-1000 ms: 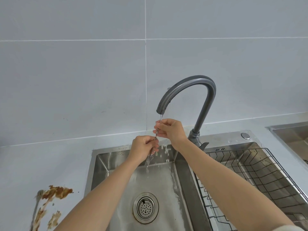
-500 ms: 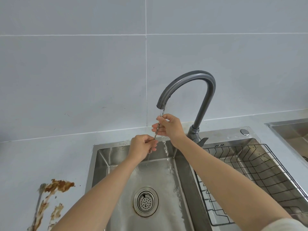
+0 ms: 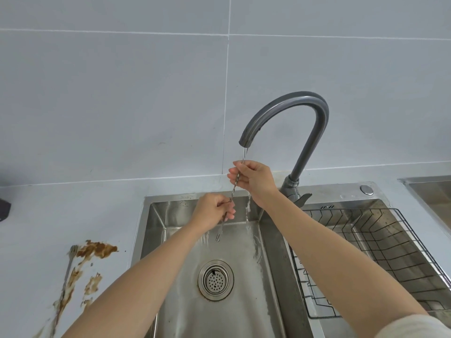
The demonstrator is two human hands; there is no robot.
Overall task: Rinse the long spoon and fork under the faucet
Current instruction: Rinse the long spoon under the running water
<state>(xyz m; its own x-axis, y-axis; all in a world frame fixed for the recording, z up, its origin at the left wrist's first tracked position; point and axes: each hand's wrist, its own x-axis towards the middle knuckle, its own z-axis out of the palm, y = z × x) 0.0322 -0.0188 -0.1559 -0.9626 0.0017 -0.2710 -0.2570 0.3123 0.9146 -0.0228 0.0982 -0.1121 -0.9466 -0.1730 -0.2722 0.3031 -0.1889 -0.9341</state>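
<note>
Long utensil (image 3: 233, 191), twisted handle, is pinched by left hand (image 3: 212, 211) and right hand (image 3: 253, 178) under faucet (image 3: 288, 103) stream; fork (image 3: 69, 267) is left unrinsed on counter (image 3: 73, 215).

Even, soft daylight; faint shadows, mild glare on steel sink (image 3: 156, 215). Wide-angle bends tile lines w/ stretch at frame edges; focus sharp.

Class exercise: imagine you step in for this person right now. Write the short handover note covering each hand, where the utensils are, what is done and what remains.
Left hand: gripping the lower part of a long twisted-handle utensil over the sink.
Right hand: pinching its upper end just below the faucet; water is running.
Fork: lying on the counter left of the sink, in a brown sauce spill.
Done: first utensil under the stream.
Left: finish rinsing it, then rinse the fork.
</note>
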